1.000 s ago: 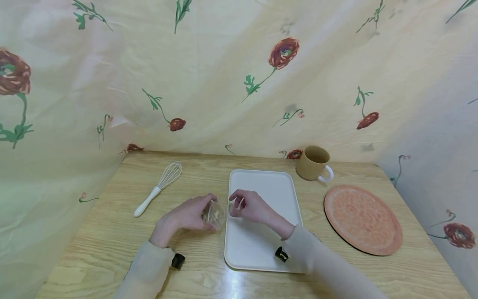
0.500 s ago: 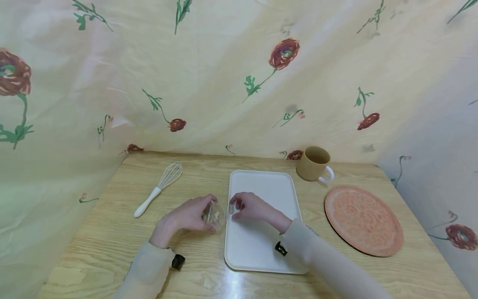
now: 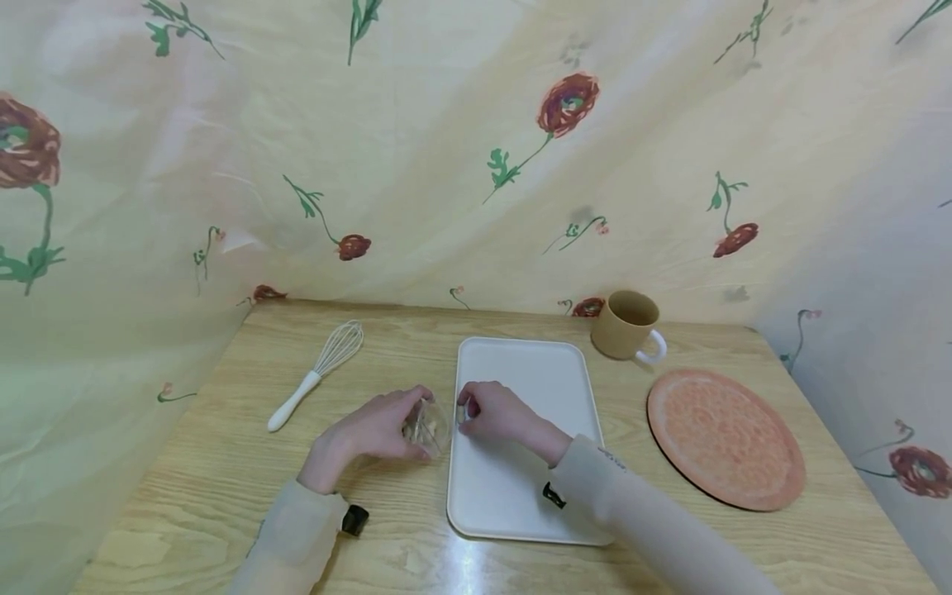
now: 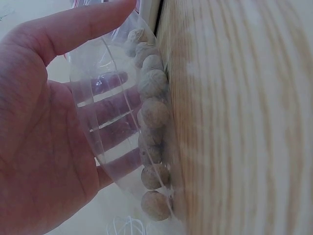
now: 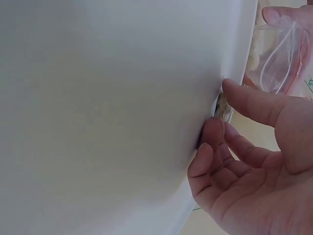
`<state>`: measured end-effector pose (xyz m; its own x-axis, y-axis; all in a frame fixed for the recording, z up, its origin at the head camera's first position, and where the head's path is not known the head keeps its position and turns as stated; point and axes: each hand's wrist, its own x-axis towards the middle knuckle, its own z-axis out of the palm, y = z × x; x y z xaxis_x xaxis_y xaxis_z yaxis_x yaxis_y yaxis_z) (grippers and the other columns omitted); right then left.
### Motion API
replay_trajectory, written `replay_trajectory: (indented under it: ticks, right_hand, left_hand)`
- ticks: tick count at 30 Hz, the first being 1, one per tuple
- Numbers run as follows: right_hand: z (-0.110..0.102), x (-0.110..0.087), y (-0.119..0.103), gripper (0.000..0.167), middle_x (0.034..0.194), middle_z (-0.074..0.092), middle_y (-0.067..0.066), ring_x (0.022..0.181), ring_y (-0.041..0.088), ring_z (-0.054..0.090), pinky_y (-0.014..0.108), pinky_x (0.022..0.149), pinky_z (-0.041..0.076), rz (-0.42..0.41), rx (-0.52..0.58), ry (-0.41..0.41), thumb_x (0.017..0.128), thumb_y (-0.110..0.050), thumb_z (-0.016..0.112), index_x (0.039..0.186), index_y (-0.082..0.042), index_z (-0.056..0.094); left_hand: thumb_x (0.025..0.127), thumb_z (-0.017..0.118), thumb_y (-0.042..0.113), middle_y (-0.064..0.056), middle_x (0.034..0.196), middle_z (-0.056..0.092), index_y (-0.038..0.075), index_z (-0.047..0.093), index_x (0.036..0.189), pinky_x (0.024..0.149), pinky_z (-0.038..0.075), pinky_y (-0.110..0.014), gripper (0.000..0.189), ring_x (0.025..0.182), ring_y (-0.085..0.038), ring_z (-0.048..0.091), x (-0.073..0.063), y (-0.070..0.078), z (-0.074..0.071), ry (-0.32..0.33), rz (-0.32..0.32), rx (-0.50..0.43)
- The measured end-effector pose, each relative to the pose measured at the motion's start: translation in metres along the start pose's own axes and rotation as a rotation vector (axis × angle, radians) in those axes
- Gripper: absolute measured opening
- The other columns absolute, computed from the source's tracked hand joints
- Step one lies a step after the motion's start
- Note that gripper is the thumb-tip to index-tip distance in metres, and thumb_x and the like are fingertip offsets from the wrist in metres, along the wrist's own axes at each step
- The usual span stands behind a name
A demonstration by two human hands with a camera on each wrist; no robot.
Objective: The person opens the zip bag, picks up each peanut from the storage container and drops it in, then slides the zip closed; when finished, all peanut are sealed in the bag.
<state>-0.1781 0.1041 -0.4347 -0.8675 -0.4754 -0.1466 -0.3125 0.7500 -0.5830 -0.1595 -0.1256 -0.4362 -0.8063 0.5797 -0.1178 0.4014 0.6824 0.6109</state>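
My left hand (image 3: 375, 430) holds a clear plastic zip bag (image 3: 427, 431) on the table, left of the white tray (image 3: 531, 496). Through its film, the left wrist view shows several round, light brown balls (image 4: 154, 112) in a row along the wood; their kind is unclear. Over the tray's left edge, my right hand (image 3: 500, 411) has thumb and fingertips around a small light brown ball (image 5: 223, 108) lying against the rim. Fingers partly hide that ball in the right wrist view.
A white-handled whisk (image 3: 316, 376) lies at the back left. A mustard mug (image 3: 621, 330) with a white handle stands behind the tray's right corner. To the right lies a round pinkish-orange mat (image 3: 725, 438). Floral cloth (image 3: 416, 165) hangs behind the table.
My right hand's thumb and fingers parted around the small ball half a second ago and have now closed in on it. The left hand and bag have hardly moved.
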Motion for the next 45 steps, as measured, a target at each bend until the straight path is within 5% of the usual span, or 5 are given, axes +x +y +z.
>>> replay_trajectory:
  ticks: [12,24,30,37,45]
  right_hand:
    - [0.001,0.0,0.001,0.026,0.075,0.058,-0.001,0.068,0.013,0.053,0.028,0.064,0.045,-0.005,0.006,0.019,0.08,-0.004,0.08,0.103,-0.001,0.067]
    - [-0.006,-0.005,0.005,0.023,0.074,0.058,-0.002,0.069,0.013,0.052,0.028,0.067,0.045,0.011,0.124,0.012,0.078,0.001,0.078,0.099,-0.001,0.068]
    - [-0.012,-0.007,0.008,0.024,0.074,0.061,-0.003,0.069,0.01,0.054,0.026,0.067,0.046,-0.056,0.142,0.053,0.077,0.002,0.076,0.1,0.001,0.069]
    - [-0.021,-0.014,-0.008,0.024,0.075,0.062,-0.002,0.067,0.007,0.053,0.023,0.064,0.045,-0.139,0.158,0.114,0.079,0.001,0.077,0.102,0.003,0.069]
    - [-0.012,-0.023,-0.029,0.025,0.075,0.062,-0.004,0.066,0.008,0.053,0.022,0.059,0.043,-0.139,0.148,0.155,0.081,0.0,0.079,0.103,0.004,0.069]
  left_hand:
    - [0.074,0.088,0.033,-0.002,0.108,0.058,0.013,0.049,0.135,0.088,0.046,-0.043,0.075,0.097,-0.019,0.055,0.001,0.0,0.001,-0.004,0.013,-0.005]
    - [0.073,0.088,0.034,-0.002,0.108,0.058,0.013,0.049,0.135,0.087,0.046,-0.043,0.076,0.097,-0.019,0.055,0.0,0.001,0.001,-0.003,0.013,0.007]
    - [0.073,0.088,0.034,-0.002,0.108,0.059,0.014,0.049,0.135,0.087,0.046,-0.042,0.076,0.097,-0.019,0.055,0.0,0.001,0.001,0.0,0.009,0.011]
    - [0.073,0.088,0.034,-0.002,0.107,0.059,0.013,0.049,0.135,0.086,0.047,-0.043,0.077,0.096,-0.019,0.055,0.0,0.001,0.0,0.001,0.001,0.005]
    - [0.073,0.088,0.034,-0.001,0.106,0.059,0.012,0.049,0.134,0.085,0.047,-0.044,0.075,0.094,-0.019,0.055,-0.001,0.0,-0.001,0.0,0.018,0.004]
